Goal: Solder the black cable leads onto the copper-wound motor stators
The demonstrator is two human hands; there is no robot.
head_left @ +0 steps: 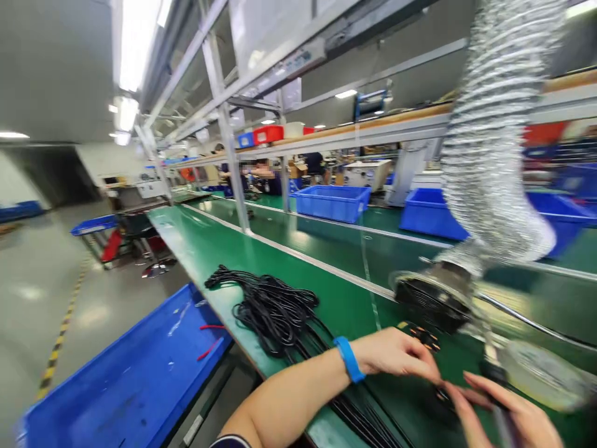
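Observation:
My left hand [403,356], with a blue band [349,359] round its wrist, reaches over the green bench. Its thumb and fingers pinch together at a small dark part [445,398], blurred and partly covered. My right hand [508,407] comes in from the lower right, its fingertips meeting the left ones there. A pen-shaped tool with a black collar [493,372] passes behind the right index finger; whether the hand grips it is unclear. Just beyond the left hand lies a dark piece with orange spots [422,336]. A bundle of black cables [275,308] runs beneath the left forearm.
A round black fume fan [433,295] on a silver duct [489,124] stands close beyond my hands. At right is a pale, blurred round dish [543,373]. A large blue tray [125,373] sits left of the bench [205,242]. Blue bins [331,204] line the far side.

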